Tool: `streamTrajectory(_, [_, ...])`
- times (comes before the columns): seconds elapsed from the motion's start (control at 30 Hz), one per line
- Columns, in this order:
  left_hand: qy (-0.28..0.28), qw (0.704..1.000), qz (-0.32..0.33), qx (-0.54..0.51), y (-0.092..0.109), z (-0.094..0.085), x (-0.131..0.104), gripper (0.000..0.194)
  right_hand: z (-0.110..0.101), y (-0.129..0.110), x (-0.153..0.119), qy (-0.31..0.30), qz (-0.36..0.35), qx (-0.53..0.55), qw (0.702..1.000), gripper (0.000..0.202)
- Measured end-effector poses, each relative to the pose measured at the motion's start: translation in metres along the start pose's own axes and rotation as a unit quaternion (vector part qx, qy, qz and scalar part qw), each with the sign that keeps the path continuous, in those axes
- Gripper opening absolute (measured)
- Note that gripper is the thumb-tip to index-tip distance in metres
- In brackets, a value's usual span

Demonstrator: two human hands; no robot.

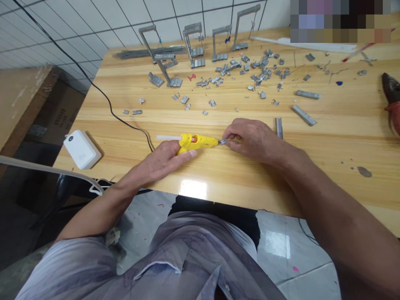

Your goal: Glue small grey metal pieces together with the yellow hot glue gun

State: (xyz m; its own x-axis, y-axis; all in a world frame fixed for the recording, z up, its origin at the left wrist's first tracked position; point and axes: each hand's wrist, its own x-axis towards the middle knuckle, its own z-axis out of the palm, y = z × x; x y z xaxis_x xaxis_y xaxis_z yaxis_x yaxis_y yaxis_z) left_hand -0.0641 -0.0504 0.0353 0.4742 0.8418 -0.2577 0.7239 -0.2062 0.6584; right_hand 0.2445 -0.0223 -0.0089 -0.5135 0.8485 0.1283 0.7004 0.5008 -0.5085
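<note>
My left hand is wrapped round the handle of a yellow glue gun, which points right. A white glue stick pokes out of its back end. Between the thumb and fingers of my right hand is a small grey metal piece, right at the gun's nozzle; whether the two touch is too small to tell. A short strip of staples lies just behind my right wrist.
Several grey stapled frames stand along the tiled wall. Loose staple pieces are scattered before them. A white box sits at the left edge, a black cable crosses the table, and red-handled pliers lie far right.
</note>
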Motion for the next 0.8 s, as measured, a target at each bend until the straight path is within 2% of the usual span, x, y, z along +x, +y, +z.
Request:
streamTrajectory(0.57, [0.004,1.000,0.001,-0.008,0.0025,-0.0021,0.0006,0.058,0.0002,0.0011,-0.0003,0.001,-0.006,0.002,1.000,0.024])
streamTrajectory(0.8, [-0.014,1.000,0.003,-0.027,0.0026,-0.0052,0.0011,0.055,0.0018,0.0030,0.0001,0.007,-0.013,0.003,1.000,0.023])
